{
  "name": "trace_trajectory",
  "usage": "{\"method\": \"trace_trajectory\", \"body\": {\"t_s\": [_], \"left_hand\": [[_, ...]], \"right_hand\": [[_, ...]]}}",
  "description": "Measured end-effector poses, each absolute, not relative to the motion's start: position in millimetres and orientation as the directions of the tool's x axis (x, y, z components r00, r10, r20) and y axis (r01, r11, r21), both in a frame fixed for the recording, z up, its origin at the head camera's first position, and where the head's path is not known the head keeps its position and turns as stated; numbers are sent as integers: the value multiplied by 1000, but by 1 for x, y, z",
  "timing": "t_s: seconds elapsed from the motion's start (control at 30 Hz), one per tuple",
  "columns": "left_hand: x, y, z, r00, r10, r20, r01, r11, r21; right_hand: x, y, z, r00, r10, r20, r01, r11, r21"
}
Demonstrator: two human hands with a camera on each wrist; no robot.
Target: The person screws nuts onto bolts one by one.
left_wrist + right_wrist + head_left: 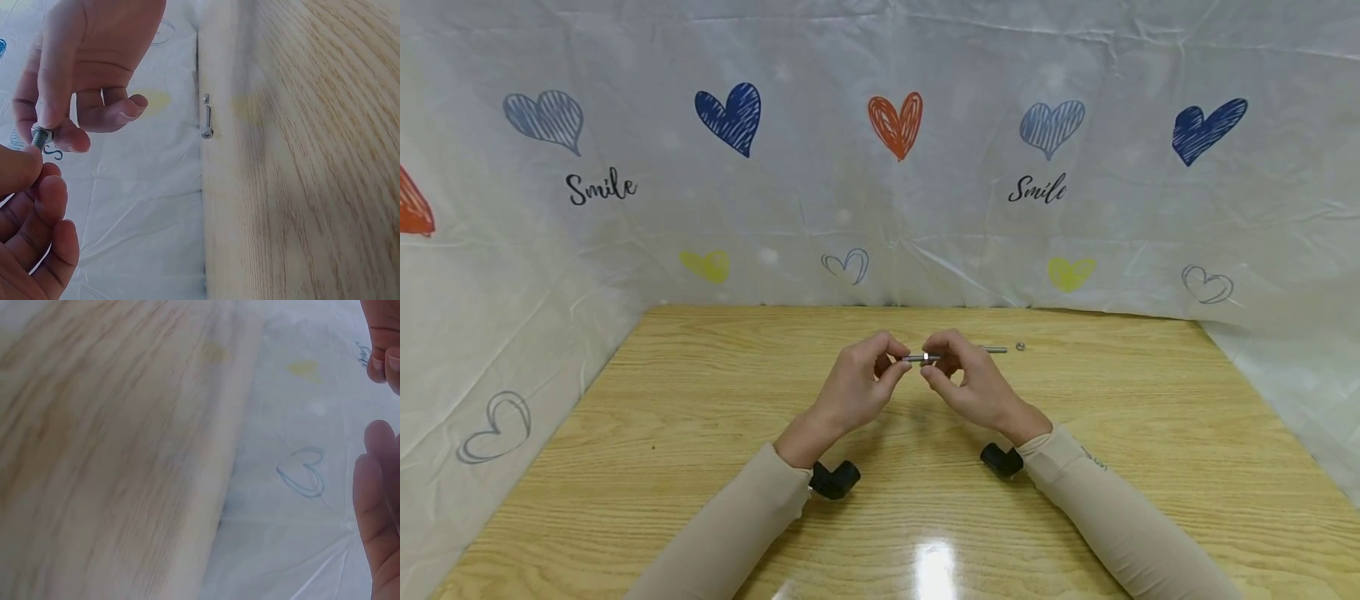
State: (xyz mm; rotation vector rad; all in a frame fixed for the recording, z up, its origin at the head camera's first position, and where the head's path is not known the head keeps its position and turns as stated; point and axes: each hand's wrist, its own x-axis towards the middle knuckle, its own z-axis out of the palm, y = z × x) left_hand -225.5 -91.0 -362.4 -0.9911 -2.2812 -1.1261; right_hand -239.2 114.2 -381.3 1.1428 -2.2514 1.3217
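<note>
Above the middle of the table, my left hand [853,379] pinches a metal bolt [913,358] between thumb and fingertips. A hex nut [926,357] sits around the bolt's shaft, and the shaft's end pokes out past it on the right. The thumb and index finger of my right hand [973,383] pinch at this nut. In the left wrist view the threads of the bolt [40,139] show between both hands, with the nut [44,130] at the right thumb's tip. Only fingers of the left hand [382,347] and right hand [378,500] enter the right wrist view.
A second bolt [995,349] lies on the wooden table [700,400] behind the right hand, partly covered by it. Just right of that bolt is a loose nut [1020,346]. A white sheet [955,225] printed with hearts hangs along the table's back edge and sides.
</note>
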Motion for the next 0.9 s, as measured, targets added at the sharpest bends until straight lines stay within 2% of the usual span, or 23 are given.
{"method": "trace_trajectory", "body": {"t_s": [0.17, 0.47, 0.73, 0.9], "left_hand": [[-226, -91, -362, -657, 418, 627, 752, 421, 507], [-226, -90, -364, -656, 420, 628, 753, 425, 503], [-226, -90, -363, -660, 420, 623, 749, 429, 505], [-226, -90, -362, -653, 421, 629, 755, 426, 498]], "right_hand": [[-240, 114, -382, -632, -501, 592, -761, 256, -596], [-240, 116, -383, -678, -490, 549, -721, 293, -629], [-240, 115, -383, -648, -502, 573, -744, 256, -617], [-241, 116, -383, -656, -509, 557, -739, 282, -612]]}}
